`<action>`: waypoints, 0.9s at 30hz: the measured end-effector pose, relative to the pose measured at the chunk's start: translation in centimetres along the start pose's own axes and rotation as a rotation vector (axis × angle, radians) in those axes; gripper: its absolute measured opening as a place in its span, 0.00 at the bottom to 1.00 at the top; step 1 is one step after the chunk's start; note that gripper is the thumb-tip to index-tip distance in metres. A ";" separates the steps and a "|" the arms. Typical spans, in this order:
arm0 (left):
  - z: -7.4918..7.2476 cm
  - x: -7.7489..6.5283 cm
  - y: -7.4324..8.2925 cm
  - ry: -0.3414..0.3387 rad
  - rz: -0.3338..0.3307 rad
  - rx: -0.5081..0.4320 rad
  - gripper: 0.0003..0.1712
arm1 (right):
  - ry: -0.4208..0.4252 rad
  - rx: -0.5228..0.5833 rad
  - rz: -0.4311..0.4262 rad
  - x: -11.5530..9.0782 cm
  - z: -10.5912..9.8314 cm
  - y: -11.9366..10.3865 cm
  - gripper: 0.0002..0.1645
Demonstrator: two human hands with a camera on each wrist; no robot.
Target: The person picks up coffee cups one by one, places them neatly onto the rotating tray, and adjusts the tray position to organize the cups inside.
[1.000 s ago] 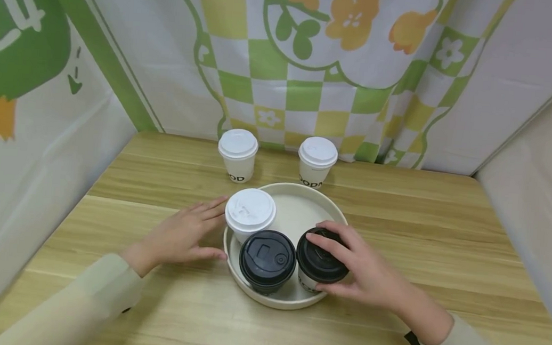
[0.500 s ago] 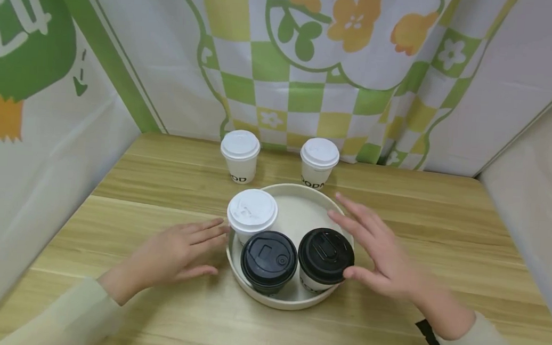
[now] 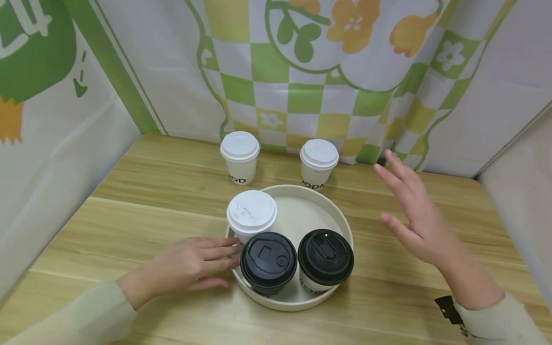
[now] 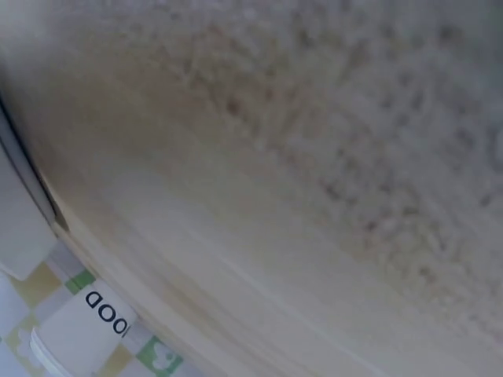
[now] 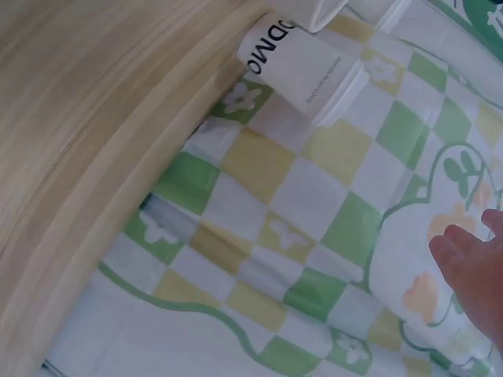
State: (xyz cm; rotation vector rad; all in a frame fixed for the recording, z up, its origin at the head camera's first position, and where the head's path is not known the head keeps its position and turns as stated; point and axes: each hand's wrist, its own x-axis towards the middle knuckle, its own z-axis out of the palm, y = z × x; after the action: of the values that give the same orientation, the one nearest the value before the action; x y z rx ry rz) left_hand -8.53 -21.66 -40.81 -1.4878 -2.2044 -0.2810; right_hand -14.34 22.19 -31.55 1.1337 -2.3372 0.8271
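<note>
A round cream tray [image 3: 312,210] holds three lidded paper cups. At its left stands a white-lidded cup [image 3: 252,213]; in front of that is a cup with a black lid [image 3: 268,263], and to the right a white cup with a glossier black lid [image 3: 325,257]. My left hand [image 3: 188,265] reaches to the tray's left rim with fingers extended, fingertips close to the white-lidded and front black-lidded cups; whether they touch is unclear. Away from the tray, my right hand [image 3: 419,220] hovers over the table's right side, fingers spread and holding nothing.
Two more white-lidded cups stand behind the tray, one at left [image 3: 239,156] and one at right [image 3: 317,163]. The right one also appears as a lettered cup [image 5: 302,67] in the right wrist view. A checkered curtain [image 3: 305,97] hangs along the wooden table's [image 3: 390,319] back edge.
My right hand has let go of the glossy black-lidded cup and moved up and right, off the tray. My left hand drew back slightly, then came in lower at the tray's left rim.
</note>
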 end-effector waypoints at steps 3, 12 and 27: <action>0.4 -0.1 -0.2 0.004 -0.007 -0.016 0.27 | -0.028 -0.010 0.043 0.0 -0.2 0.8 0.42; 1.0 0.0 -1.2 0.020 0.003 -0.053 0.20 | -0.104 -0.050 0.170 0.4 0.2 3.2 0.41; 0.4 -0.2 -2.6 0.013 -0.029 -0.029 0.32 | -0.127 -0.057 0.245 2.6 0.5 6.8 0.44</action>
State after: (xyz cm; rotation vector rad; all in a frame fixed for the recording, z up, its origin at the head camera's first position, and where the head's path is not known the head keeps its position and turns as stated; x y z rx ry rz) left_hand -11.00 -22.69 -41.07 -1.4660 -2.2217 -0.3328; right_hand -21.39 23.71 -32.62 0.9129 -2.6252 0.7846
